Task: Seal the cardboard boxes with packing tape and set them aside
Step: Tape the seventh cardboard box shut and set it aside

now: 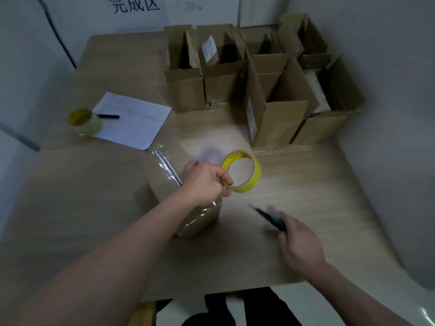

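Observation:
A small cardboard box (164,175) lies in the middle of the table with shiny clear tape along its top seam and down its near end. Over the box's right end, my left hand (204,182) pinches a yellow-cored roll of packing tape (243,171), holding it just to the right of the box. A short stretch of tape seems to run from the roll down to the box's near end. My right hand (301,245) grips a dark, teal-handled cutter (268,216), blurred by motion, to the right of the box and below the roll.
Several open cardboard boxes (277,100) stand at the back right of the table. A second tape roll (84,122) sits at the left beside a white sheet of paper (134,120) with a black pen (108,116) on it. A sign hangs on the back wall.

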### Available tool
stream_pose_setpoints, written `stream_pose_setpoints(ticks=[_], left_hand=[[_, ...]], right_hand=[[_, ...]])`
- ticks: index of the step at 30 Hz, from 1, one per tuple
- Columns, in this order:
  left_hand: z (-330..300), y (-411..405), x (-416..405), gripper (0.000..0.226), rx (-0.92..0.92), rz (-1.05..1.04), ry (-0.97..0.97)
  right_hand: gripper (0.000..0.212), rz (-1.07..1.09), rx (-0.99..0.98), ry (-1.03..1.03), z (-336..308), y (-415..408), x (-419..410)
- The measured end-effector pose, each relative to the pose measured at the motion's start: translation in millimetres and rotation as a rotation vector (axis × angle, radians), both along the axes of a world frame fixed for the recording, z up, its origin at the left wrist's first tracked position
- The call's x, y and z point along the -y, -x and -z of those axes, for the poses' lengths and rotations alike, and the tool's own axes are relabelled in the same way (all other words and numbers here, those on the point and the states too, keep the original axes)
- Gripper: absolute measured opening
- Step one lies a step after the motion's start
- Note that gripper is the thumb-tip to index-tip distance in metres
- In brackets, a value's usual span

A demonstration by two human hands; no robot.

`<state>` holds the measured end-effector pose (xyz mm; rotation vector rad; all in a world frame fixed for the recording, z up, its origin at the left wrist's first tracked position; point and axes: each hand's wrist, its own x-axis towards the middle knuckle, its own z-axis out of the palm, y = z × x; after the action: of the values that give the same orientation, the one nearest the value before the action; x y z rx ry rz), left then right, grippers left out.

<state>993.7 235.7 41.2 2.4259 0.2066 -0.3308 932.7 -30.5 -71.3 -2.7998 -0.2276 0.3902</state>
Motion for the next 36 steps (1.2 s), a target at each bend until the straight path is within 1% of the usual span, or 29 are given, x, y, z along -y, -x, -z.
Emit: stream_pose_setpoints(ticks=[2,4,5,7,9,18,24,26,29,30,31,32,34,36], left_hand=[[-1,-3,2,0.027,-0.004,-0.008,-0.005],[-4,-4,5,0.028,-0.008,-0.035,0.001],[-6,-5,7,0.028,-0.013,-0.043,0.008],[-8,-5,8,0.028,-0.032,-0.048,0.028],[-11,-5,9,0.028,-0.047,-0.057,0.044],[-18,-2,8,0.025,-0.057,-0.059,0.071],[-17,-1,7,0.024,-0.028,-0.035,0.071],[-17,-1,7,0.024,-0.017,-0.026,0.057],[-15,-1,7,0.024,-0.003,-0.039,0.061],[-15,-1,7,0.024,0.002,-0.042,0.06],[-14,-1,7,0.024,0.007,-0.044,0.059],[-14,0,6,0.024,0.008,-0.043,0.055],[-12,0,5,0.024,0.015,-0.036,0.043],[-10,0,4,0.024,0.021,-0.028,0.034]], right_hand=[[0.032,0.023,0.014,-0.189,-12,6,-10],[0.033,-0.038,0.094,-0.337,-27,11,-22],[0.035,-0.069,0.126,-0.39,-33,13,-29],[0.036,-0.117,0.137,-0.427,-39,15,-40],[0.034,-0.144,0.161,-0.402,-38,16,-46],[0.03,-0.117,0.216,-0.357,-40,15,-63],[0.034,-0.119,0.252,-0.297,-39,14,-69],[0.031,-0.117,0.29,-0.246,-40,14,-73],[0.019,-0.083,0.321,-0.145,-32,13,-76],[0.017,-0.059,0.315,-0.107,-27,12,-75],[0.018,-0.028,0.265,-0.073,-20,10,-72],[0.022,0.019,0.188,-0.034,-15,7,-67],[0.037,0.095,0.03,0.09,-6,0,-50],[0.046,0.084,-0.039,0.199,0,-5,-35]])
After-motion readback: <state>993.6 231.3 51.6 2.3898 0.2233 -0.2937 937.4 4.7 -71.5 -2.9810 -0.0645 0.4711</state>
